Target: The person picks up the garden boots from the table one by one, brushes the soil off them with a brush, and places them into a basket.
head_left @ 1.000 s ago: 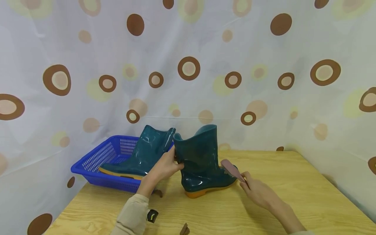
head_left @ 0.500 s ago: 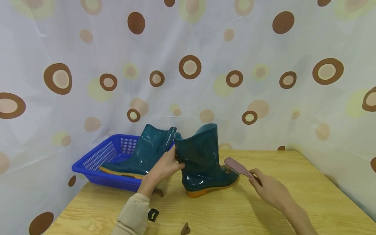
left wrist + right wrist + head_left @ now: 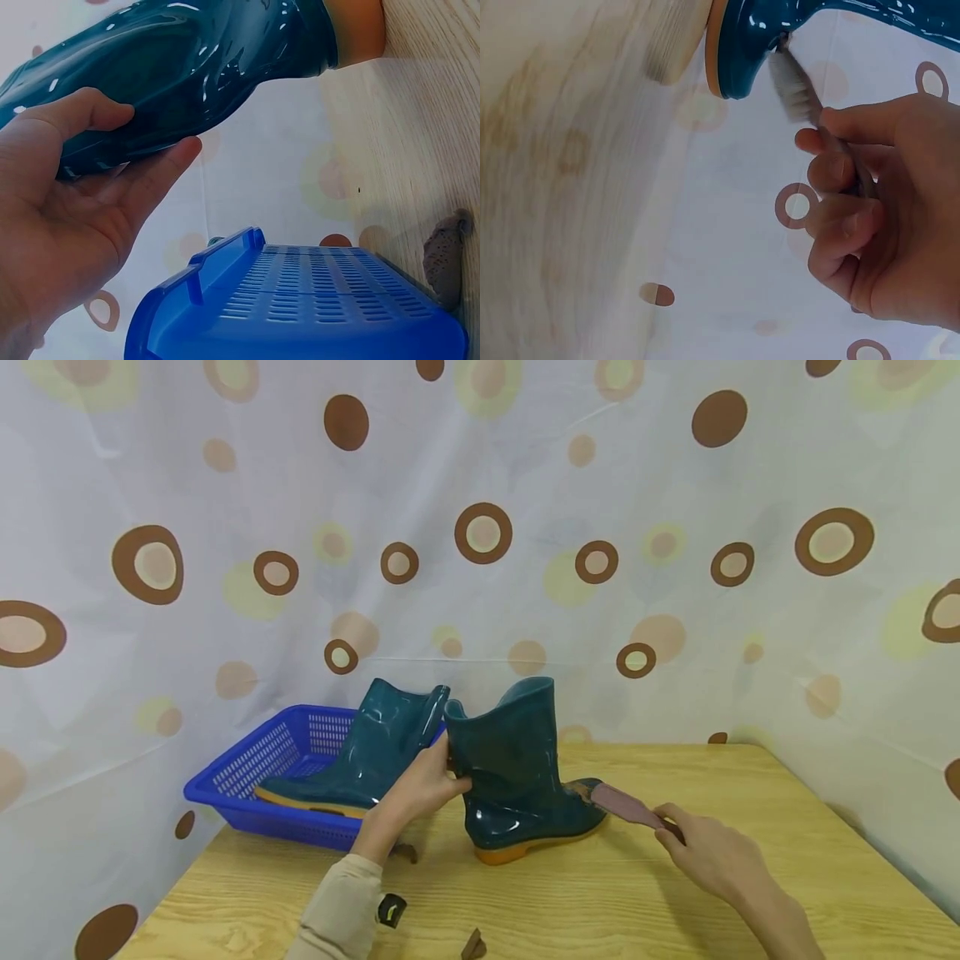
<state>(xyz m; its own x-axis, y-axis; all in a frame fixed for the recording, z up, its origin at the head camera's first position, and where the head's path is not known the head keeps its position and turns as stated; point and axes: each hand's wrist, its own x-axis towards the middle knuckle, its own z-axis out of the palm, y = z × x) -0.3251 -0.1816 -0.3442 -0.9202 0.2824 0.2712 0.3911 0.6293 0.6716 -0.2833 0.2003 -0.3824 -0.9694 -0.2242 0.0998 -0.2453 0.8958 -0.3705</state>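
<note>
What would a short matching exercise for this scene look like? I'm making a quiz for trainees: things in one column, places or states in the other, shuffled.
Things:
1. boot on the table
2. second boot
3. brush
4. blue basket

Places or states:
a. stands at the table's left edge, against the curtain
b. gripped at the shaft by the left hand
c. lies inside the basket
d. held by the right hand, bristles at the boot's toe

Pairs: 1-b, 2-c, 3-d, 4-a
</note>
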